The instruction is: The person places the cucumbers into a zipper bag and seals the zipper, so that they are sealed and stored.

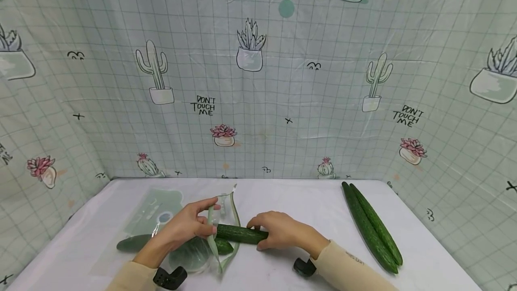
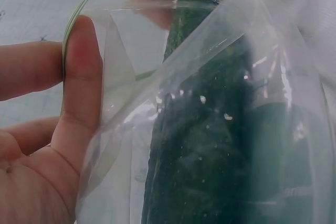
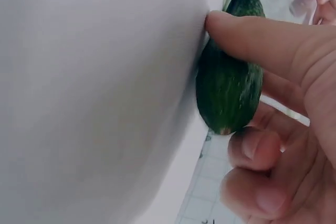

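Observation:
My left hand (image 1: 183, 228) pinches the green-edged rim of a clear plastic zip bag (image 1: 194, 257) and holds its mouth apart. A cucumber (image 1: 242, 234) lies partly inside the mouth, its near end gripped between thumb and fingers of my right hand (image 1: 282, 231). In the right wrist view the blunt end of this cucumber (image 3: 228, 95) sticks out past my thumb. Another cucumber (image 1: 224, 247) rests in the bag, its tip showing at the opening. Through the plastic in the left wrist view, a dark green cucumber (image 2: 194, 145) runs lengthwise.
Two long cucumbers (image 1: 365, 232) lie side by side on the right of the white table (image 1: 315, 210). At the left a pale green printed panel with a round valve (image 1: 164, 217) lies flat. A patterned curtain (image 1: 258, 102) stands behind and around the table.

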### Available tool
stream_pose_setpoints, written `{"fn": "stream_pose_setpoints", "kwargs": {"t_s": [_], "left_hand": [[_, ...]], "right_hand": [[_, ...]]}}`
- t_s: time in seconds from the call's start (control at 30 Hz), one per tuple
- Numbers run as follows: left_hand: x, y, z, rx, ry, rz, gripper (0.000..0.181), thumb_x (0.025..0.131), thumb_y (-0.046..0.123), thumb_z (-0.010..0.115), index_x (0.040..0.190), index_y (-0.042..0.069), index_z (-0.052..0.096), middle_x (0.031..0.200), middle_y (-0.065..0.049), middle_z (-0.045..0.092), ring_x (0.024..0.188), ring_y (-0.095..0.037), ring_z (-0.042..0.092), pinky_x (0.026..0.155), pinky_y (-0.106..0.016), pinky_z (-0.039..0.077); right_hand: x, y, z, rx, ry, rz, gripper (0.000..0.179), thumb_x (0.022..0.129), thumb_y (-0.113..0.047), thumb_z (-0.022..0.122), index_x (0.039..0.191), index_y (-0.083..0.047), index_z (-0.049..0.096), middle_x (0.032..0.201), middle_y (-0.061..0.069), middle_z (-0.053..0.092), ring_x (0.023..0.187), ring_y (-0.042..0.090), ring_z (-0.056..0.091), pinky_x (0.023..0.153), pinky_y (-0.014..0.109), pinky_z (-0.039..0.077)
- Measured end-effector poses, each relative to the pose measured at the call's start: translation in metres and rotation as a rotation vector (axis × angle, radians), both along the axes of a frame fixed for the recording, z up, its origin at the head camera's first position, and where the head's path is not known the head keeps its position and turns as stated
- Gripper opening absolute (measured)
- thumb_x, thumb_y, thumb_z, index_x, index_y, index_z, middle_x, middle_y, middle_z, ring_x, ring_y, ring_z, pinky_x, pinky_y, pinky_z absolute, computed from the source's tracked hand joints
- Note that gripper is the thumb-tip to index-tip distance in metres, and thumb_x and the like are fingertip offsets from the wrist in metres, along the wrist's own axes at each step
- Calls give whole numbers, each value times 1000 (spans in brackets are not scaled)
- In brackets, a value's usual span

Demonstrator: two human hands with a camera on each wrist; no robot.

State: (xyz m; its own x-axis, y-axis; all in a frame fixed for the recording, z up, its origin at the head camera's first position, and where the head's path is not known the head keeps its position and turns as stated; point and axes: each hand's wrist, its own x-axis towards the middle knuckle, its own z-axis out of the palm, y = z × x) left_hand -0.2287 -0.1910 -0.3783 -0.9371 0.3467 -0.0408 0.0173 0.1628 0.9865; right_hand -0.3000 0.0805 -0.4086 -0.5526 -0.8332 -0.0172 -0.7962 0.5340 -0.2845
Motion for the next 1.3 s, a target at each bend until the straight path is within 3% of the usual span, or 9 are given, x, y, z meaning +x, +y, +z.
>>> {"fn": "stream_pose_setpoints", "kwargs": {"t_s": [0.13, 0.43, 0.87, 1.07, 1.2, 1.3], "left_hand": [[0, 0, 1, -2, 3, -1, 81, 85, -5, 65, 151, -2, 19, 147, -28, 29, 55, -12, 36, 64, -34, 46], [1, 0, 0, 3, 8, -6, 81, 85, -5, 65, 151, -1, 18, 148, -28, 28, 55, -11, 34, 64, -33, 45], [-1, -2, 0, -3, 24, -2, 82, 85, -5, 65, 152, -1, 18, 147, -28, 29, 52, -11, 33, 63, -32, 46], [-1, -3, 2, -17, 22, 12, 82, 84, -5, 66, 152, 0, 19, 147, -27, 30, 52, -11, 33, 63, -31, 46], [0, -4, 1, -17, 18, 19, 83, 84, -4, 67, 152, 0, 19, 147, -27, 30, 53, -11, 34, 63, -32, 47], [0, -5, 0, -17, 19, 21, 83, 85, -5, 66, 152, 0, 18, 148, -28, 29, 54, -11, 37, 64, -33, 48]], "right_hand": [[4, 11, -1, 9, 12, -27, 45, 85, -29, 74, 127, -21, 61, 114, -12, 62, 103, 6, 58, 91, 37, 46], [10, 12, 1, -39, 73, 18, 38, 88, -25, 69, 124, -15, 62, 116, -7, 63, 105, 8, 58, 89, 35, 47], [13, -36, 13, -148, 148, 74, 29, 84, -19, 70, 113, -15, 68, 99, -10, 65, 79, -2, 54, 68, 17, 44], [7, -61, 12, -165, 100, 94, 29, 86, -21, 71, 114, -15, 68, 100, -11, 66, 82, -3, 56, 69, 16, 45], [1, -70, 6, -179, 2, 83, 31, 85, -23, 73, 114, -15, 68, 103, -10, 67, 94, 0, 59, 79, 20, 48], [-3, -71, 2, -189, -94, 68, 27, 85, -20, 73, 111, -15, 69, 100, -11, 67, 91, -1, 59, 78, 19, 48]]}}
